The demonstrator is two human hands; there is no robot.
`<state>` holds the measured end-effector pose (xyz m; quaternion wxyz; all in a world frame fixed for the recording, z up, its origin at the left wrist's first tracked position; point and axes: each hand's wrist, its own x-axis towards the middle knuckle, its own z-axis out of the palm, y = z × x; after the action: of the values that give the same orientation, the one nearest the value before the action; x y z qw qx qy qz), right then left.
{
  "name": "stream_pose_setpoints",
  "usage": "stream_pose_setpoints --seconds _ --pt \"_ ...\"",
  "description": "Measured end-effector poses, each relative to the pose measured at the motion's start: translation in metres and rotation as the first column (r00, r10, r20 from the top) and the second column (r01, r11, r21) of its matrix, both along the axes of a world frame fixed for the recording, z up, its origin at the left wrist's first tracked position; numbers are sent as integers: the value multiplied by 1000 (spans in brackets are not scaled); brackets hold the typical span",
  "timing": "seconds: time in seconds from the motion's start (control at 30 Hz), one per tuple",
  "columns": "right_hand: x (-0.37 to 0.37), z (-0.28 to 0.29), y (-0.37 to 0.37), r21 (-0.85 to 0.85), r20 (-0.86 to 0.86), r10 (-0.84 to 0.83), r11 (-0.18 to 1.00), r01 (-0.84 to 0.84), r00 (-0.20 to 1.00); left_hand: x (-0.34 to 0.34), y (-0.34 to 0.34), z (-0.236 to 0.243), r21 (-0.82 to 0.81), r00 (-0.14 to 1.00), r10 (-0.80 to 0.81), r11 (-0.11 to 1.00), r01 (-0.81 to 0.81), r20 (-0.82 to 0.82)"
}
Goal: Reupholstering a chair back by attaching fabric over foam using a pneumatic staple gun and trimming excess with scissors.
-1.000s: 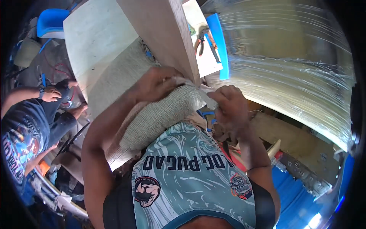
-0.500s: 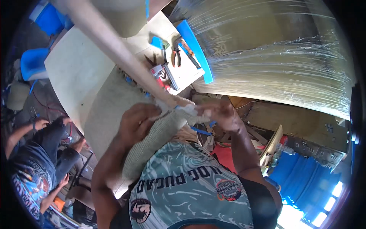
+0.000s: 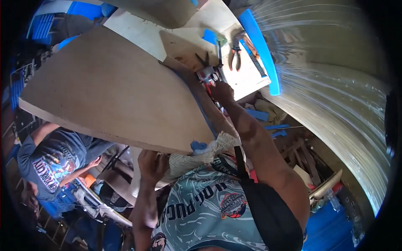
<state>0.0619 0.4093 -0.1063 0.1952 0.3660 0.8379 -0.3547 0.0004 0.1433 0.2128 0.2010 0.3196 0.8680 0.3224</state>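
Observation:
A large curved-edged beige panel [image 3: 121, 88] lies tilted across the view in front of me. At its near edge my left hand [image 3: 151, 166] has its fingers curled against the ribbed cream fabric [image 3: 180, 164] bunched below. A tuft of blue material [image 3: 198, 146] and loose fabric end [image 3: 226, 142] hang at the panel's near corner. My right arm reaches past the panel to the work table [image 3: 251, 85], where my right hand [image 3: 222, 92] closes round a grey and red staple gun [image 3: 206, 75]. That hand partly hides the tool.
Pliers [image 3: 235, 56], dark scissors [image 3: 203, 59] and a hammer [image 3: 256, 58] lie on the table beside a blue strip [image 3: 261, 50]. A plastic-wrapped panel [image 3: 326, 79] stands at right. Another person [image 3: 58, 154] sits at left. Wood scraps [image 3: 305, 154] lie on the floor.
Both hands were together on the ribbed fabric. My right hand has left it and reached forward to the staple gun. The panel now lies broad side up across the view.

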Motion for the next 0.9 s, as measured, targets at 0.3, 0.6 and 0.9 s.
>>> stream_pose_setpoints --seconds 0.3,0.6,0.9 --pt "3 11 -23 17 134 -146 989 145 980 23 -18 15 -41 992 121 992 -122 -17" --pt "8 25 31 424 -355 16 894 146 935 26 -17 13 150 997 81 985 -80 -3" --pt "-54 -45 0 148 119 153 974 -169 981 29 -12 8 97 993 38 995 -27 -112"
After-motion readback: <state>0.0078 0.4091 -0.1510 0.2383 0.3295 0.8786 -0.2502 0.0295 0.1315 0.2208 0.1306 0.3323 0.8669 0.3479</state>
